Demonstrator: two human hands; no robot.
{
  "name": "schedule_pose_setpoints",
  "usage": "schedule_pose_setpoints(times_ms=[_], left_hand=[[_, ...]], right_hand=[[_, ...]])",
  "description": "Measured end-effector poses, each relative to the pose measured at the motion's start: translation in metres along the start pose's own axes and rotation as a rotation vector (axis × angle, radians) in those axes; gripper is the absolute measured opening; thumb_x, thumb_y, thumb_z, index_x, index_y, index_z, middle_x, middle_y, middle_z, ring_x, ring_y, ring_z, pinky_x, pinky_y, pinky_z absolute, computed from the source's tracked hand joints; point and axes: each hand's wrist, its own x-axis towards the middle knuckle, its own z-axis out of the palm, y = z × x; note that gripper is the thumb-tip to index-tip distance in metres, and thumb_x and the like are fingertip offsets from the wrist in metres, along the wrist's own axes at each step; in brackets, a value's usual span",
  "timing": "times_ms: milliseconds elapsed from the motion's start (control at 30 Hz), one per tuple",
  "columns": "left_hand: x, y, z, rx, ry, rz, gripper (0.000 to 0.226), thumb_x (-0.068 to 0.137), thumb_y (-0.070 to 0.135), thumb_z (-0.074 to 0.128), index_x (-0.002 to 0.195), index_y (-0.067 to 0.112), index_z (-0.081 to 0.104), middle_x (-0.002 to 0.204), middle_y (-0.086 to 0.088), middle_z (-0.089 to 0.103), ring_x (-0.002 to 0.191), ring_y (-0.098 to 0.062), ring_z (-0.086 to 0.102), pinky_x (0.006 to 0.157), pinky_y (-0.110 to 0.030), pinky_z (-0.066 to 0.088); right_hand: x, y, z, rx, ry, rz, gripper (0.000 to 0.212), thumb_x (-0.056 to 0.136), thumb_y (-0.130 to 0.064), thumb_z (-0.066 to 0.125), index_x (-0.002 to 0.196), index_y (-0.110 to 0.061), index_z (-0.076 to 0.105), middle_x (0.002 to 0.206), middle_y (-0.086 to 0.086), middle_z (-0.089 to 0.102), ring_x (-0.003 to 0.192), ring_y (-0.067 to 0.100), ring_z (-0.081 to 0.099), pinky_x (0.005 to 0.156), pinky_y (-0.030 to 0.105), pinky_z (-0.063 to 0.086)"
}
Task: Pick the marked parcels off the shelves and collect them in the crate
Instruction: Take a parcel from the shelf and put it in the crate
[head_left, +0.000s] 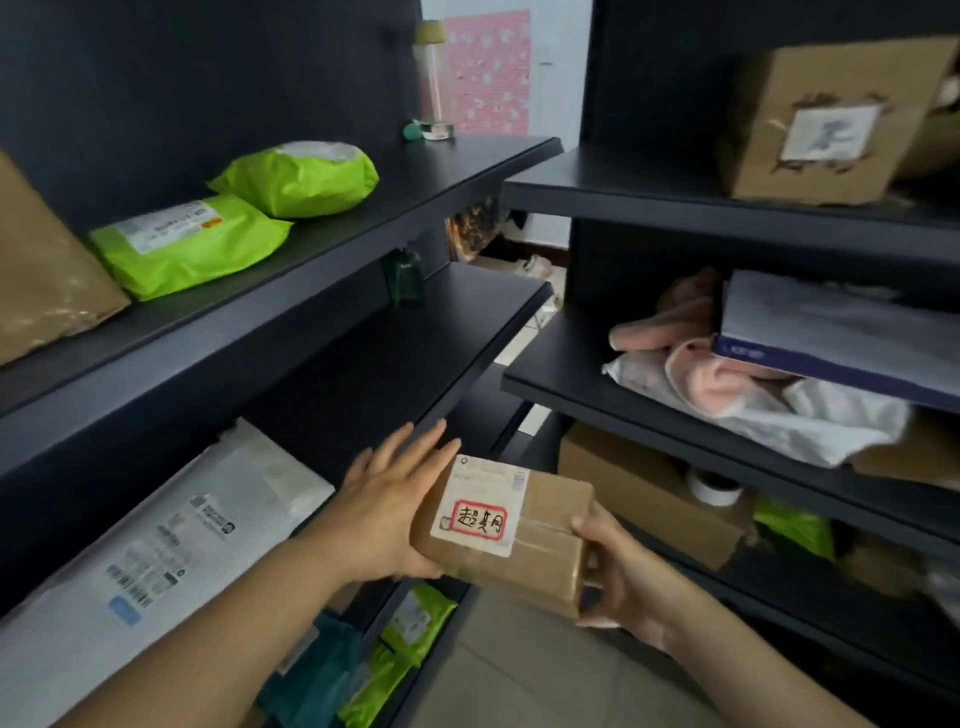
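Head view: black shelves (363, 322) flank grey tiled floor (519, 675) beneath the held parcel (540, 551).

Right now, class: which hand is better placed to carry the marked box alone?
Probably the right hand: its fingers curl round the end of the box, thumb on top. The left hand only presses flat against it, fingers straight.

In the lower middle of the frame a brown parcel (545, 558) with a red-framed label (478, 514) is held: the left grip (384, 501) lies flat against its left side, the right grip (621, 577) curls around its right end.
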Motion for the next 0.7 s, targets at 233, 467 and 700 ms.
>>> schedule_pose_setpoints(times_ms=[233,467,700], left_hand=[[-0.024,0.068,0.005,-0.020,0.022,0.194,0.117,0.057,0.059,0.074,0.148,0.026,0.009,0.151,0.009,0.018,0.139,-0.010,0.015,0.115,-0.031,0.018],[-0.024,0.181,0.022,0.070,-0.049,0.350,0.114,0.065,0.058,0.070,0.150,0.022,0.003,0.156,0.005,0.011,0.142,-0.014,0.009,0.113,-0.029,0.016],[-0.018,0.292,0.060,0.112,-0.211,0.552,0.113,0.067,0.058,0.067,0.150,0.022,0.000,0.157,0.005,0.007,0.143,-0.014,0.004,0.117,-0.031,0.017]], right_hand=[[-0.107,0.032,-0.017,0.079,0.184,-0.052,0.051,0.074,-0.042,0.070,0.120,-0.054,0.050,0.123,0.002,0.057,0.114,0.031,0.053,0.092,0.056,0.045],[-0.195,0.076,-0.061,-0.259,0.579,-0.224,0.057,0.076,-0.014,0.077,0.121,-0.032,0.048,0.115,-0.010,0.057,0.106,0.006,0.057,0.086,0.019,0.048],[-0.273,0.148,-0.123,-0.658,0.644,-0.152,0.123,0.057,-0.032,0.089,0.151,-0.025,0.010,0.149,-0.010,0.010,0.139,0.009,0.017,0.112,0.021,0.019]])
